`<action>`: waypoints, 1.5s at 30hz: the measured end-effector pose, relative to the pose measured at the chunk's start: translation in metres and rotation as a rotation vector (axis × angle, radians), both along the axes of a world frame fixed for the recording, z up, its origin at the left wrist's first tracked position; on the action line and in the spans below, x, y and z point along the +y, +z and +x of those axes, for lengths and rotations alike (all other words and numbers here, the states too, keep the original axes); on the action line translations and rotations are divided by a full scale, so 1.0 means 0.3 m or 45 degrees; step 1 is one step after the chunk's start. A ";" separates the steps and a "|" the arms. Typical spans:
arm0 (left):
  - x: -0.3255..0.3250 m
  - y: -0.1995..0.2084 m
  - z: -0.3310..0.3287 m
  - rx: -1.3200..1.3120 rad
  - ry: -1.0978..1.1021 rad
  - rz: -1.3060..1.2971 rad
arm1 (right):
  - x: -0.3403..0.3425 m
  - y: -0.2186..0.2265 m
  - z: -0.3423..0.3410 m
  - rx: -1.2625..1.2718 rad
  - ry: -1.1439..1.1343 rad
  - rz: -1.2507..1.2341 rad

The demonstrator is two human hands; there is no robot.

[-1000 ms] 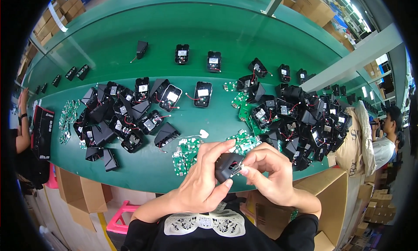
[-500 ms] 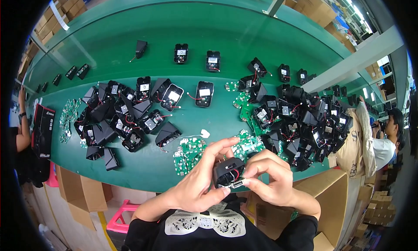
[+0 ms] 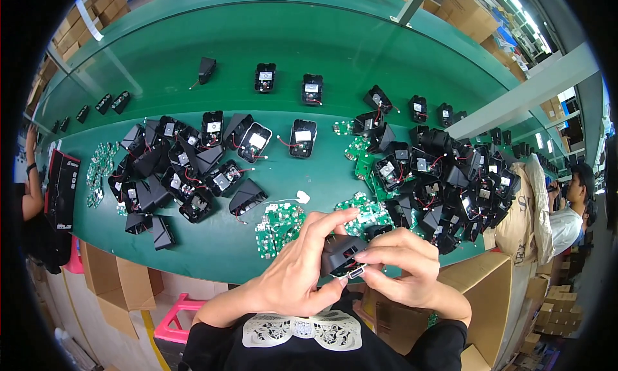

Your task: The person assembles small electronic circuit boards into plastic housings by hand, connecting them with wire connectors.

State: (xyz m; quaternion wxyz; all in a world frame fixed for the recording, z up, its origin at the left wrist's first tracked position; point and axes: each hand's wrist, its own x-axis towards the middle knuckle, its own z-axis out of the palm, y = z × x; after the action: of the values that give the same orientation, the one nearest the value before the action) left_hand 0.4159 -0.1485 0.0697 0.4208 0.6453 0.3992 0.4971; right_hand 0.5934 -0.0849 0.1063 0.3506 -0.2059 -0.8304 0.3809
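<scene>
Black housing (image 3: pixel 339 255) (left hand (image 3: pixel 291 274)) near table edge (image 3: pixel 206 269), boards (image 3: pixel 281 228) just beyond

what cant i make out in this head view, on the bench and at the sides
- Head view: the left side of the held case, covered by the left hand.
- Head view: how the connector sits in it, too small and partly behind the right hand.
- Head view: the bottom of the right pile, buried under upper cases.
- Head view: the left co-worker's head, cut off by the dark rim.
</scene>
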 end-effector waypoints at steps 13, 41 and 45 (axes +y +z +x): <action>0.018 -0.002 -0.011 -0.096 -0.139 -0.023 | 0.008 0.011 -0.010 -0.068 -0.131 -0.106; 0.006 0.004 -0.011 -0.008 0.062 -0.214 | 0.027 0.029 -0.030 -0.218 -0.069 -0.688; 0.005 0.001 -0.008 -0.026 0.070 -0.246 | 0.040 0.018 -0.026 -0.140 -0.060 -0.904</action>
State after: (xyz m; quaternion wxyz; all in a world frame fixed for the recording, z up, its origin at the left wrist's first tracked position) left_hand 0.4136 -0.1470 0.0701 0.4714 0.5855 0.4583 0.4743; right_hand 0.5855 -0.0729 0.1118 0.2206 -0.3541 -0.6589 0.6259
